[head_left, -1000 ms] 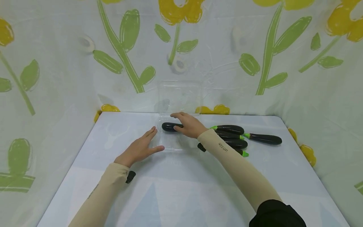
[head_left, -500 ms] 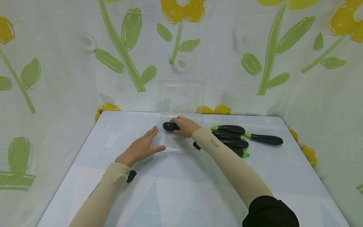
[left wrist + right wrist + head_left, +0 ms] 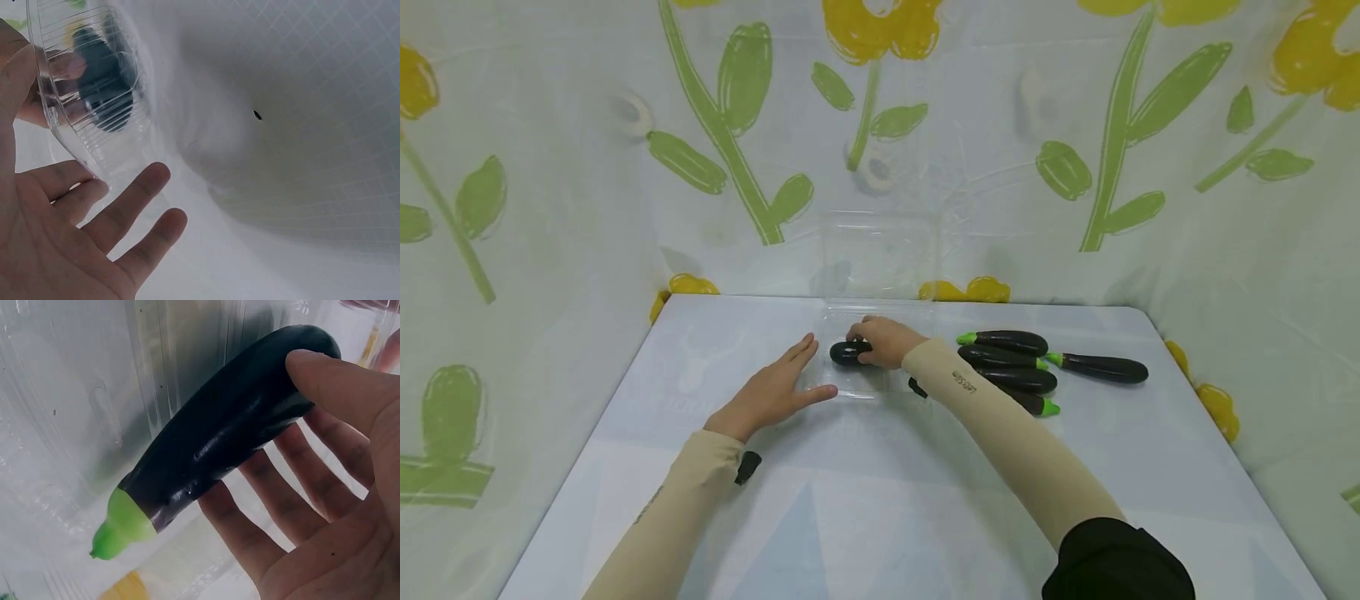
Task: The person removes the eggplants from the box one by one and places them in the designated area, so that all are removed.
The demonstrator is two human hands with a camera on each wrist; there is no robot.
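Observation:
My right hand grips a dark purple eggplant inside a clear plastic clamshell box. In the right wrist view the thumb lies on one side of the eggplant and the fingers on the other. Its green stem end points away from the palm there. My left hand is spread at the left side of the box, thumb apart from the fingers. The left wrist view has its fingertips right at the ribbed wall of the box, with the eggplant visible through the plastic.
The box's raised lid stands at the back edge of the white table. Several eggplants lie grouped right of the box, partly behind my right forearm. Another eggplant lies further right. A flowered curtain hangs behind.
My right hand's fingers, straighter over the eggplant a second ago, have closed round it. The eggplant has shifted toward the front of the box. The left hand has stayed put.

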